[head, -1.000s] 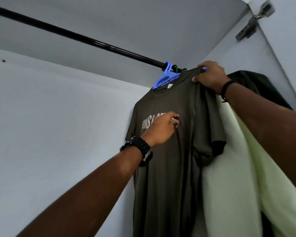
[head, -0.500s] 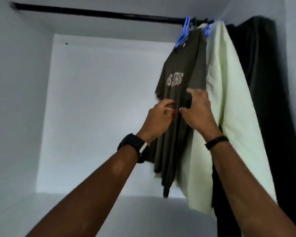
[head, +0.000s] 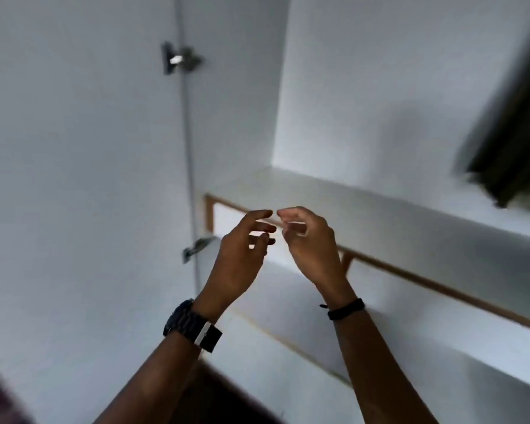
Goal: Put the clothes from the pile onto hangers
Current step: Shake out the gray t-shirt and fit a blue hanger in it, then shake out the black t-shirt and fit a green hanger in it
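Centre frame: both hands raised close together, fingertips nearly meeting, nothing held.
Left hand (head: pixel 239 255): fingers loosely spread, relaxed; black watch (head: pixel 193 325) on wrist.
Right hand (head: pixel 311 243): fingers loosely curled, empty; black wristband (head: pixel 346 309).
Clothes: blurred dark hanging garment (head: pixel 508 130), upper right edge.
Behind hands: white wood-edged wardrobe shelf (head: pixel 395 209).

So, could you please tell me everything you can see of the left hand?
The left hand is bare and holds nothing. Its fingers are relaxed and slightly spread, reaching toward the right hand without quite touching it. It hangs in the air in front of the white shelf. A black watch with a white-edged face sits on its wrist.
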